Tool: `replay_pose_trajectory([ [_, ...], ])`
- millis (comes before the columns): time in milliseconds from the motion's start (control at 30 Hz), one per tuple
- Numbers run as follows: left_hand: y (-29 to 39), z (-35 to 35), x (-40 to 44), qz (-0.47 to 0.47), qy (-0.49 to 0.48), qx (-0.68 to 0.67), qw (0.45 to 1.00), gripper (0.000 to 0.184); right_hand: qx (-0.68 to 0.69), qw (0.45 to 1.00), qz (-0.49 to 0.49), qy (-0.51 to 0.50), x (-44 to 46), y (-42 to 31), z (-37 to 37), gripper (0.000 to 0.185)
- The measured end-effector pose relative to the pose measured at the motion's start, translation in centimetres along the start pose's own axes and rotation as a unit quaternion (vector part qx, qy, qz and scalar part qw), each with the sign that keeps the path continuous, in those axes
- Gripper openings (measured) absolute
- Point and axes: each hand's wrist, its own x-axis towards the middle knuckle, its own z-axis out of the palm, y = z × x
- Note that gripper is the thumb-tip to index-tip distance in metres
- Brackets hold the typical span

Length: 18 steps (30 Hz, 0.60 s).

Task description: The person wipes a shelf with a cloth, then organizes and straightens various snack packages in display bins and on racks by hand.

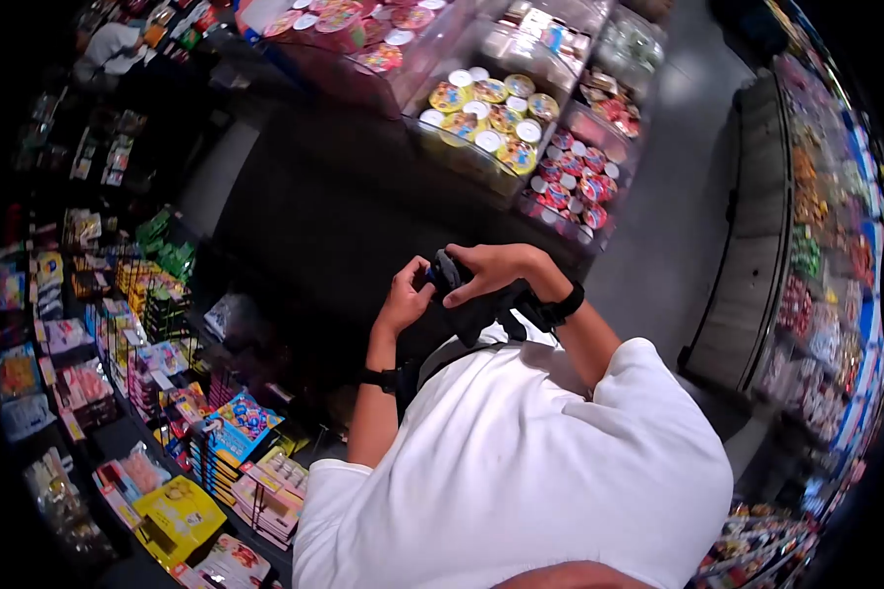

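In the head view both my hands meet in front of my waist around a small dark grey and black object [449,272] whose kind I cannot make out. My right hand [493,268] wraps round its right side, with the thumb and fingers closed on it. My left hand [403,297] has curled fingers pinching at its left edge, near a small blue spot. Below it hangs something black, perhaps cloth or a strap [473,319]. A black band is on each wrist. The fingertips are partly hidden.
Clear bins hold yellow-lidded cups [488,115] and red cups [575,182] ahead. Packed snack shelves stand at left, with a yellow packet [179,517] and blue boxes [238,432]. A grey counter [753,231] with bagged goods curves along the right, beside a grey floor aisle [692,108].
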Motion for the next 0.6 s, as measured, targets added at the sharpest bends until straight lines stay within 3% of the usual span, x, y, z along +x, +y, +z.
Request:
replay_pose_trajectory([
  [67,3.0,-1.3,1.9,-0.039,0.046,-0.139,0.988,0.013,0.033,0.998,-0.056,0.014,2.4,-0.1,-1.7,0.082],
  [133,5.1,-2.4,4.2,0.071,0.121,-0.114,0.983,0.015,0.106,0.989,-0.101,0.017,4.8,-0.8,-4.3,0.082],
  [200,6.9,-3.0,7.3,0.115,0.201,-0.122,0.965,0.017,0.058,0.993,-0.094,0.039,6.1,-1.7,-8.3,0.082],
  [267,8.9,-3.9,9.9,0.172,0.288,0.038,0.941,0.020,-0.026,0.986,-0.083,0.144,6.4,-3.0,-11.9,0.074],
  [333,11.2,-4.0,12.3,0.223,0.313,0.114,0.916,0.021,-0.093,0.939,-0.167,0.286,7.3,-1.8,-13.4,0.067],
  [400,13.4,-2.8,13.9,0.227,0.278,-0.031,0.933,0.022,-0.039,0.914,-0.211,0.345,8.1,-0.5,-14.7,0.068],
  [467,14.5,-2.4,15.3,0.247,0.261,-0.024,0.933,0.022,0.113,0.899,-0.274,0.323,7.7,-0.3,-16.3,0.064],
  [533,15.7,-2.4,16.7,0.283,0.210,0.056,0.934,0.027,0.099,0.903,-0.277,0.313,8.6,1.0,-16.9,0.049],
  [600,15.4,-3.4,18.0,0.277,0.125,0.138,0.943,0.041,0.091,0.944,-0.188,0.256,8.0,1.6,-16.8,0.037],
])
